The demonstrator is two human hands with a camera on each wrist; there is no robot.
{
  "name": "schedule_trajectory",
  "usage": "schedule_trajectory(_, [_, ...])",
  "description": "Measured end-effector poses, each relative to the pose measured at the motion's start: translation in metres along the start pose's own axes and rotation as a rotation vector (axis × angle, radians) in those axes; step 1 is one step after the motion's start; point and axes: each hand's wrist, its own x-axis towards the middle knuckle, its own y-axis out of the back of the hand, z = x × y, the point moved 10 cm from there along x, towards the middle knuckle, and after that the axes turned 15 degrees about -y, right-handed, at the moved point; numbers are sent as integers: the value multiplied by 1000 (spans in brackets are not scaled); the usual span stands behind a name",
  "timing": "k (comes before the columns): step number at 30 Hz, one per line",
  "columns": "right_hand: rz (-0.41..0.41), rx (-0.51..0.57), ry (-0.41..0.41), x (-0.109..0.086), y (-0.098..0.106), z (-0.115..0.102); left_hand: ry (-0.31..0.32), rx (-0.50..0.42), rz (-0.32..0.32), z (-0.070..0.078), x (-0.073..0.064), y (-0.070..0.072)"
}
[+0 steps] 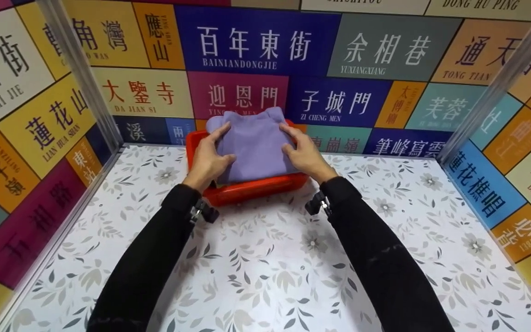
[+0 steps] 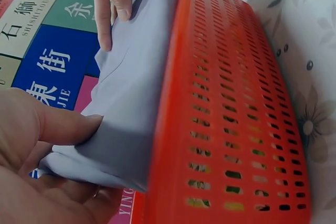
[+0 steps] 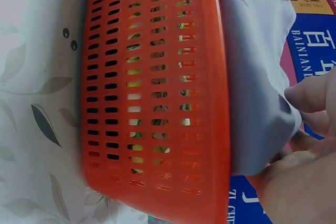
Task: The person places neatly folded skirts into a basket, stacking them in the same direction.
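A folded lavender cloth (image 1: 256,147), perhaps a garment, lies at the top of a red plastic basket (image 1: 258,190). My left hand (image 1: 207,161) grips its left edge. In the left wrist view, the thumb presses on the cloth (image 2: 123,114) and the other fingers curl beneath it. On the opposite edge, my right hand (image 1: 309,156) pinches the fabric; the right wrist view has the thumb and fingers around a fold of the cloth (image 3: 260,98). Slots in the basket wall (image 3: 157,77) let patterned bits with yellow and green show through. The rest of the contents is hidden.
The basket stands at the back of a white tabletop (image 1: 256,263) printed with grey leaves and flowers. Colourful panels with Chinese lettering (image 1: 256,39) rise close behind it. Similar walls flank both sides, with clear strips (image 1: 81,74) along the corners.
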Motion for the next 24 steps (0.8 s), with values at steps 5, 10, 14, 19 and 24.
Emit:
schedule_trajectory(5, [-27,-47,-25,2,-5,5,1,44,-12,-6,-1,1])
schedule_trajectory(10, [-66,-119,-78,-1,-12,18,-7,222,-118,-7,-13,-2])
schedule_trajectory(14, [-74,-184,-76,-6,-15,24,-72,370,-151,4,-24,-2])
schedule_trajectory(19, [-21,-243,-36,-10,-10,21,-97,394,-167,11,-31,-4])
schedule_trajectory(24, [-3,-249,11,-16,-9,16,-62,400,-205,6,-39,-7])
